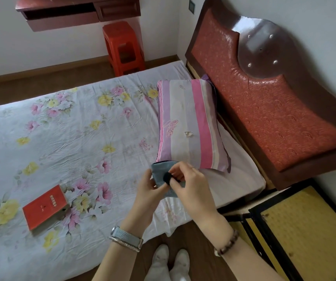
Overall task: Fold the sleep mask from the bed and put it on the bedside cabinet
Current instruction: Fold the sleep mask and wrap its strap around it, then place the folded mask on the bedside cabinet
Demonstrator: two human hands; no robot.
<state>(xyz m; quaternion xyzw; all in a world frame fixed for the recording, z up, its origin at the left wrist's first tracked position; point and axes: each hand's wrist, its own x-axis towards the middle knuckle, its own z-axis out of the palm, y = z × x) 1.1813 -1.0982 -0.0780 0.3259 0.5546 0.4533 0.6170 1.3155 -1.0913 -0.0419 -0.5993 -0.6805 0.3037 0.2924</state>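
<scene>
The sleep mask (pixel 159 171) is grey-blue fabric with a black strap end, held up in the air over the near edge of the bed, just below the striped pillow. My left hand (pixel 148 191) grips its lower left part from underneath. My right hand (pixel 187 181) pinches the black strap piece against the mask from the right. Both hands cover much of the mask. The bedside cabinet (pixel 304 226), with a yellow top in a black frame, stands at the lower right beside the bed.
The bed (pixel 71 128) has a floral sheet. A striped pink and purple pillow (pixel 189 126) lies by the red padded headboard (pixel 264 102). A red book (pixel 44 207) lies on the sheet at left. A red plastic stool (pixel 123 47) stands beyond the bed.
</scene>
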